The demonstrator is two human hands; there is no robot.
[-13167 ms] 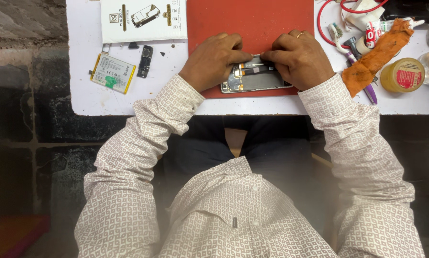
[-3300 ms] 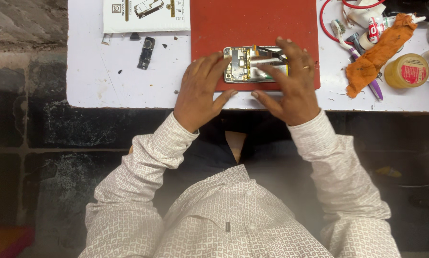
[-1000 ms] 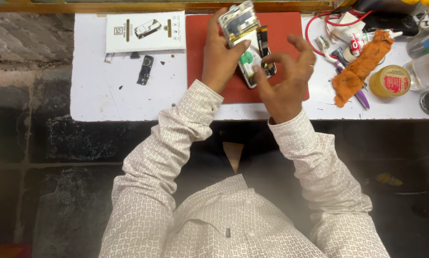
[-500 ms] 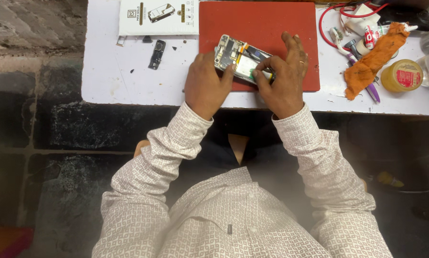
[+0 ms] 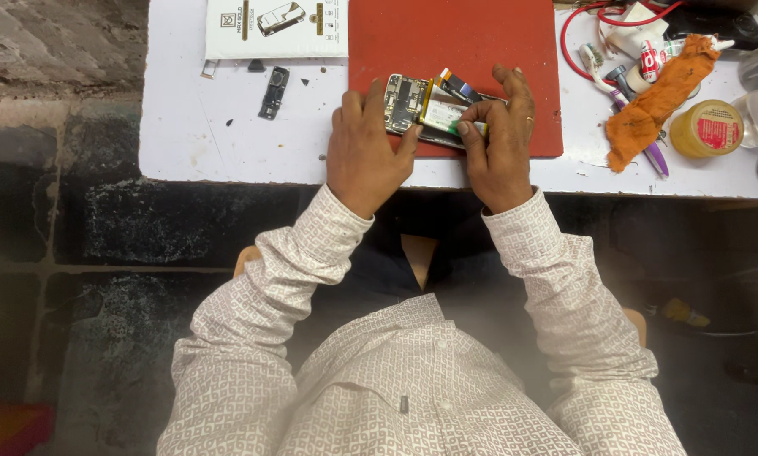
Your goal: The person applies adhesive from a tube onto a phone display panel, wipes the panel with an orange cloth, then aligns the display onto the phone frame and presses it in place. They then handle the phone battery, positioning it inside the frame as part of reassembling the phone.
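On red mat (image 5: 455, 42) | opened phone (image 5: 425, 110) lowered flat since raised | left hand (image 5: 366, 152), right hand (image 5: 497, 139) fingers clamp it

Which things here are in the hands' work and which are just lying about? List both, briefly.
In hand:
opened phone
left hand
right hand
red mat

Lying about:
orange cloth
yellow-lidded jar
white card
small black part
red cable

White long-sleeve shirt w/ small diamond print, buttoned cuffs, ring.
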